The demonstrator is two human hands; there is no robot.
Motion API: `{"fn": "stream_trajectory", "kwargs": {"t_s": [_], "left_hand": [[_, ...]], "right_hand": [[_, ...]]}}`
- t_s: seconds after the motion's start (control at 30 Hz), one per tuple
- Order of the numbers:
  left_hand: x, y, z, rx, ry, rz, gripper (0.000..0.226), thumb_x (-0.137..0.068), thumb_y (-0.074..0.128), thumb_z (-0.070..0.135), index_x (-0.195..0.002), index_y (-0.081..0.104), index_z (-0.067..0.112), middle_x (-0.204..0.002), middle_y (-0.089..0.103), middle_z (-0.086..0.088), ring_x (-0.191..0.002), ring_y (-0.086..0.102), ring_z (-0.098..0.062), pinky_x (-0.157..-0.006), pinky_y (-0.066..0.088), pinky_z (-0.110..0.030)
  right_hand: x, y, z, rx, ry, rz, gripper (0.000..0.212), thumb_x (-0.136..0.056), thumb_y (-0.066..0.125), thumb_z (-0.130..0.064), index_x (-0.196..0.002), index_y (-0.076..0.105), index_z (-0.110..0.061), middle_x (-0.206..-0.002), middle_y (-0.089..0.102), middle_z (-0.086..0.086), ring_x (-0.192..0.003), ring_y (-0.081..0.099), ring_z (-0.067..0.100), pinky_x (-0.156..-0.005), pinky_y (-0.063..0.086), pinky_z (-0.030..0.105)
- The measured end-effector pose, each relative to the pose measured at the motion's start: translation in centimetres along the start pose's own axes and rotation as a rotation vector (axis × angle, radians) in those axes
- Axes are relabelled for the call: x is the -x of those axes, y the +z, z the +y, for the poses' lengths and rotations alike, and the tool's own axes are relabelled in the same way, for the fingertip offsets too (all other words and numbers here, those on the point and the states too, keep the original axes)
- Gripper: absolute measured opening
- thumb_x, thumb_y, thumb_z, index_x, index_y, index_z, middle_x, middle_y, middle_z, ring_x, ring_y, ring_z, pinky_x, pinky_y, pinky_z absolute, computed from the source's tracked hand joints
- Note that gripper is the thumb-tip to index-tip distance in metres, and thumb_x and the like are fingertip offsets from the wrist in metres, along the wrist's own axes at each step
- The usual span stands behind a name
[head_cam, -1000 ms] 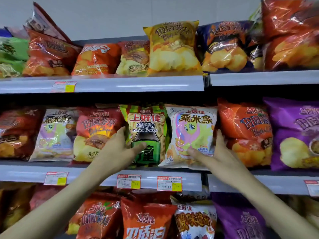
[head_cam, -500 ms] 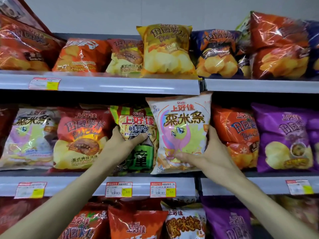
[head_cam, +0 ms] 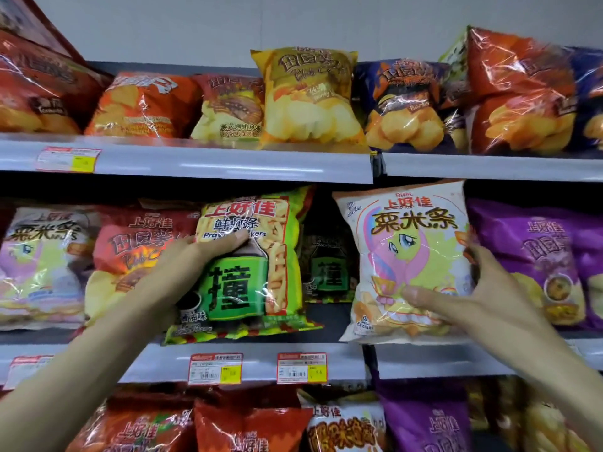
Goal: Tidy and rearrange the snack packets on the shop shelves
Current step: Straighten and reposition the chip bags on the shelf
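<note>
**A:** Start at the left of the middle shelf (head_cam: 98, 360). What's there?

**B:** A pale corn-stick packet (head_cam: 39, 256), then a red crisp packet (head_cam: 137, 246) just beside it. The left hand (head_cam: 182, 265) reaches in across the red one.

**A:** Holding anything?

**B:** Yes, the green prawn-cracker packet (head_cam: 251, 272). The thumb (head_cam: 228, 240) lies flat over its front and the fingers are tucked behind its left edge, out of sight. The packet stands upright, its bottom at the shelf's front lip.

**A:** And behind it?

**B:** A second green packet (head_cam: 329, 269), set deeper in the shadow, showing in the gap to the right.

**A:** Then the white one?

**B:** The white and pink corn-stick packet (head_cam: 404, 243), upright and apart from the green one. The right hand (head_cam: 473, 298) grips it, thumb (head_cam: 421, 296) on the lower front and fingers (head_cam: 479, 259) curled round the right edge. Its bottom seems to sit at the shelf lip, though I can't tell if it's lifted clear.

**A:** Beyond that?

**B:** A purple crisp packet (head_cam: 541, 256), partly behind the right hand. Two price labels (head_cam: 215, 368) sit on the shelf edge below the green packet.
</note>
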State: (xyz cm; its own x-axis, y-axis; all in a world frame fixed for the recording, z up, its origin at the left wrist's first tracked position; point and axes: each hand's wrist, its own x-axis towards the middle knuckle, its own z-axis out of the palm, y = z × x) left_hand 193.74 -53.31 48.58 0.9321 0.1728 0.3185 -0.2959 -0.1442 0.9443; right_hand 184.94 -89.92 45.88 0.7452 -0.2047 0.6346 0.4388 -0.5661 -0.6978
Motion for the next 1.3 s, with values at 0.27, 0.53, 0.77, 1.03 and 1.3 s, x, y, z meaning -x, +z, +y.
{"fn": "stream_trajectory", "kwargs": {"t_s": [0.27,0.53,0.77,1.03,1.3], "left_hand": [[0.0,-9.5,-6.9,-0.105,-0.024,0.19,0.097,-0.047,0.09,0.083,-0.119,0.071,0.021,-0.111,0.079,-0.01,-0.1,0.077,-0.038,-0.091,0.059,-0.063],[10.3,-10.7,-2.0,0.035,0.082,0.154,0.049,-0.076,0.084,0.034,-0.116,0.069,0.01,-0.093,0.081,-0.015,-0.078,0.08,-0.036,-0.078,0.061,-0.044],[10.8,-8.6,-1.7,0.026,0.12,0.133,0.053,-0.075,0.09,0.033,-0.12,0.067,0.02,-0.099,0.082,-0.009,-0.085,0.08,-0.032,-0.084,0.061,-0.046],[10.6,-0.1,0.3,0.056,0.24,-0.104,0.066,-0.065,0.094,0.042,-0.123,0.066,0.028,-0.104,0.082,0.0,-0.09,0.08,-0.024,-0.086,0.061,-0.046],[8.2,11.7,0.5,0.031,0.379,-0.191,0.097,-0.057,0.087,0.073,-0.14,0.051,0.039,-0.116,0.076,0.02,-0.106,0.072,-0.002,-0.101,0.056,-0.039]], "right_hand": [[-1.1,8.9,-1.4,-0.181,-0.031,-0.117,0.083,-0.052,0.091,-0.062,-0.122,0.046,-0.054,-0.105,0.071,-0.035,-0.093,0.069,-0.011,-0.087,0.054,0.027],[-2.7,17.3,-2.7,-0.178,-0.012,-0.199,0.105,-0.07,0.091,-0.052,-0.153,0.029,-0.032,-0.126,0.063,-0.016,-0.113,0.061,0.011,-0.094,0.044,0.031],[-2.8,18.2,-2.9,-0.154,-0.043,-0.372,0.109,-0.057,0.082,-0.076,-0.146,0.029,-0.039,-0.128,0.066,-0.02,-0.113,0.066,0.008,-0.107,0.05,0.041],[0.1,10.9,-1.3,-0.311,-0.023,-0.198,0.068,-0.08,0.061,-0.081,-0.138,0.05,-0.048,-0.135,0.063,-0.019,-0.125,0.058,0.0,-0.108,0.044,0.032],[5.6,4.3,-1.5,-0.186,-0.015,-0.312,0.097,-0.058,0.061,-0.096,-0.14,0.013,-0.078,-0.129,0.042,-0.059,-0.118,0.041,-0.033,-0.109,0.036,0.026]]}}
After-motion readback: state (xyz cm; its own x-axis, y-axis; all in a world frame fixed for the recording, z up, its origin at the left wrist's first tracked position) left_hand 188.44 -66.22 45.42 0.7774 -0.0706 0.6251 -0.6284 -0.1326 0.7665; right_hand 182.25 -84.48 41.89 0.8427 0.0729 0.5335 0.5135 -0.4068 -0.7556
